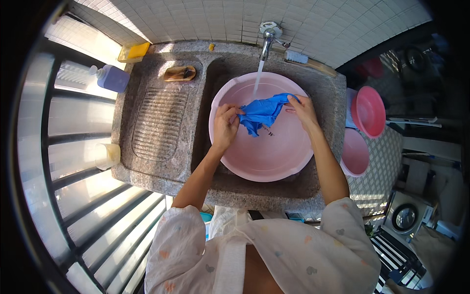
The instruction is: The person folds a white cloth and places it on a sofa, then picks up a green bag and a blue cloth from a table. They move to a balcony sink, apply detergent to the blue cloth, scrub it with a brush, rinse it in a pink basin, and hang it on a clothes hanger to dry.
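Note:
A blue cloth (262, 112) is stretched between my two hands over a pink plastic basin (271, 158). My left hand (227, 123) pinches its left end, and my right hand (300, 109) grips the upper right end. Part of the cloth hangs down in folds on the left. The basin sits in the deep bowl of a stone laundry sink (253, 191). Water runs from the chrome faucet (268, 40) into the basin, just behind the cloth.
A wooden brush (180, 73) lies above the ribbed washboard (159, 125). A purple pump bottle (114, 78), a yellow sponge (138, 50) and a plastic cup (107, 156) line the left edge. A white-bristled brush (296, 57) rests behind the bowl. Pink basins (369, 112) stand at the right.

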Demonstrator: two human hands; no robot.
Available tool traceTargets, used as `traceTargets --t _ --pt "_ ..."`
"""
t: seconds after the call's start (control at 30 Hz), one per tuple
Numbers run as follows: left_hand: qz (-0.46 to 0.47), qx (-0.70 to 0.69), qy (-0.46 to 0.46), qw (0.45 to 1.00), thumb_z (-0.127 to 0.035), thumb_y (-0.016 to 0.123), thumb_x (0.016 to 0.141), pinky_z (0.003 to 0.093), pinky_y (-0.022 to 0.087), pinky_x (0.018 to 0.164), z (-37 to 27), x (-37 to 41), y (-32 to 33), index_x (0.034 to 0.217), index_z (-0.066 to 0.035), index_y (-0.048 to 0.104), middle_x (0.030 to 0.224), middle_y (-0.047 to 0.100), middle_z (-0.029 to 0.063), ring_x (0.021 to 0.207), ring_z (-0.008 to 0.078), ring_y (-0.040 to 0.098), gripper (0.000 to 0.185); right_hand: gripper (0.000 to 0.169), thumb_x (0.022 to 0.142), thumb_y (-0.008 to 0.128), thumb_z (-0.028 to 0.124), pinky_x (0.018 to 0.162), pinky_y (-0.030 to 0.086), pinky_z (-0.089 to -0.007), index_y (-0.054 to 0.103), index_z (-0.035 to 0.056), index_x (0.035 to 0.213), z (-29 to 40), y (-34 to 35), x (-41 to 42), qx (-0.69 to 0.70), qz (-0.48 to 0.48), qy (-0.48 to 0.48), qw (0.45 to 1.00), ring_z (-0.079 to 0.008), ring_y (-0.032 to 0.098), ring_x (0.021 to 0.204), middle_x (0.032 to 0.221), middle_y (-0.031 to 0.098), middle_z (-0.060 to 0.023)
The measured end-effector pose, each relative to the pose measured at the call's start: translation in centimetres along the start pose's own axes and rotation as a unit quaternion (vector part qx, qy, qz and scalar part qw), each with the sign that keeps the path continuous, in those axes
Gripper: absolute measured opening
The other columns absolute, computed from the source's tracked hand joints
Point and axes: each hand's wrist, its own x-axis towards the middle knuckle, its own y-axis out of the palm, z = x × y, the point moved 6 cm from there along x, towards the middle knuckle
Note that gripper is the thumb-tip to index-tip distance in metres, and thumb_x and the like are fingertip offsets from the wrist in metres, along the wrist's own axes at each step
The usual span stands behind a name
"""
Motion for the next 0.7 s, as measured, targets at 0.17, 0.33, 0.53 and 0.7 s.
traceTargets --t 0.17,0.33,0.53,0.7 --pt "0.070 -0.471 -0.459 0.750 -0.007 0.051 0.090 0.0268 0.049 0.069 3.0 -2.7 3.2 0.090 -0.013 0.056 0.085 0.061 -0.0009 0.077 0.0095 0.060 0.007 0.030 0.087 0.064 0.028 0.068 0.053 -0.0303 0.060 0.0017 0.099 2.3 -2.0 -2.0 -0.084 -0.045 -0.012 0.995 -0.0161 0.064 0.078 0.083 0.064 -0.0069" --pt "0.083 -0.529 -0.461 0.707 -0.013 0.048 0.093 0.0276 0.050 0.070 1.3 0.5 3.5 0.090 -0.013 0.054 0.083 0.060 -0.0018 0.074 0.0088 0.059 0.007 0.040 0.075 0.076 0.024 0.066 0.051 -0.0364 0.054 0.0003 0.099 5.3 2.1 -3.9 -0.140 -0.015 -0.149 0.979 -0.0223 0.063 0.073 0.079 0.062 -0.0124" --pt "0.140 -0.548 -0.482 0.669 -0.015 0.051 0.091 0.0289 0.050 0.068 0.4 3.5 4.5 0.094 -0.014 0.055 0.085 0.059 0.0008 0.073 0.0099 0.058 0.006 0.027 0.077 0.073 0.018 0.063 0.048 -0.0323 0.059 -0.0018 0.088 4.9 5.9 -3.8 -0.279 -0.140 -0.300 0.901 -0.0170 0.061 0.065 0.076 0.063 -0.0092" --pt "0.180 -0.235 -0.222 0.929 -0.009 0.058 0.081 0.0367 0.051 0.065 5.6 4.3 1.7 0.099 -0.009 0.053 0.086 0.062 0.0084 0.079 0.0223 0.063 0.019 0.013 0.083 0.064 0.012 0.057 0.042 -0.0265 0.063 -0.0008 0.083 3.6 5.0 0.8 0.030 0.002 -0.063 0.998 -0.0085 0.053 0.063 0.066 0.058 -0.0018"
